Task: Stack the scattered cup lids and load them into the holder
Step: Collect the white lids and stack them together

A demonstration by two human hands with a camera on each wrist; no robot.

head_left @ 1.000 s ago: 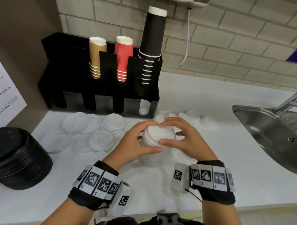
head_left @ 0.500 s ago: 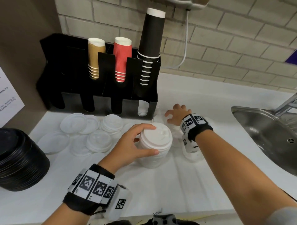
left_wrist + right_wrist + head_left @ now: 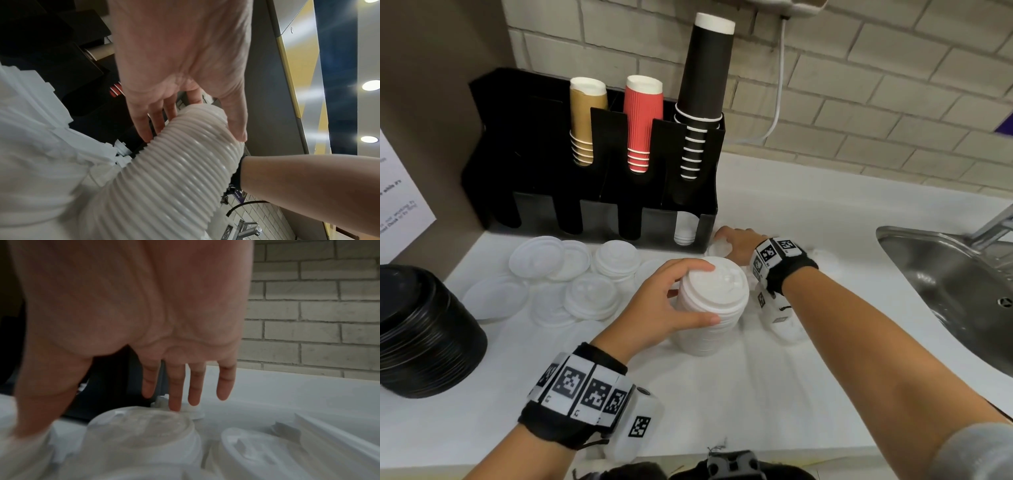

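On the white worktop (image 3: 842, 212), near its middle, stands a tall stack of white lids (image 3: 710, 308). The left hand (image 3: 661, 308) grips the top of this stack, with the fingers curled over the uppermost lid and the thumb pressed against the near side (the left wrist view shows the same grip on the ribbed column of lid rims). The right hand (image 3: 736, 241) reaches past the stack towards the back of the worktop, with its fingers straight and spread. In the right wrist view, the middle fingertip (image 3: 174, 407) touches a single small lid (image 3: 191, 412) lying flat just beside the right front corner of the black holder (image 3: 544, 164); the hand does not close around it.

The holder stands against the brick wall (image 3: 876, 85). Its upper slots carry brown cups (image 3: 587, 120), red cups (image 3: 642, 120) and tall black cups (image 3: 703, 85). The lower right slot shows a few white lids (image 3: 683, 231). More loose white lids (image 3: 571, 277) lie scattered in front of the holder, left of the stack. A pile of black lids (image 3: 421, 329) sits at the left edge of the worktop. A steel sink (image 3: 955, 284) lies at the right.
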